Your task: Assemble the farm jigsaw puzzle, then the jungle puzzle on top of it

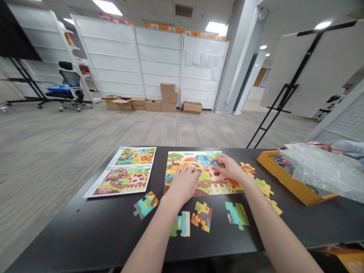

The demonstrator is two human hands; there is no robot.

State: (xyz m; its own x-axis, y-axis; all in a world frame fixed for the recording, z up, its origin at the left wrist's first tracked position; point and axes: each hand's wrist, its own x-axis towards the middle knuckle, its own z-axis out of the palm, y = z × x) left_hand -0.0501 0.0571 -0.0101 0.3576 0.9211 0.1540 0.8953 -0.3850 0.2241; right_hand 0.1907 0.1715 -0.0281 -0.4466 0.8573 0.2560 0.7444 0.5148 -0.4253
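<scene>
A partly assembled colourful jigsaw puzzle (187,159) lies on the black table (85,235). My left hand (183,184) rests palm down on its lower middle, fingers curled forward and pressing on the pieces. My right hand (229,167) lies on the puzzle's right part, fingertips pinched around a blue piece (214,163). Loose pieces sit in front of the puzzle: one at the left (146,204), two in the middle (202,216) and a teal one (237,214).
A printed reference sheet (125,170) lies left of the puzzle. More loose pieces (264,186) lie to the right, beside an orange box tray (287,180) under a clear plastic bag (321,167). An easel board (309,64), cardboard boxes (167,98) and an office chair (66,85) stand behind.
</scene>
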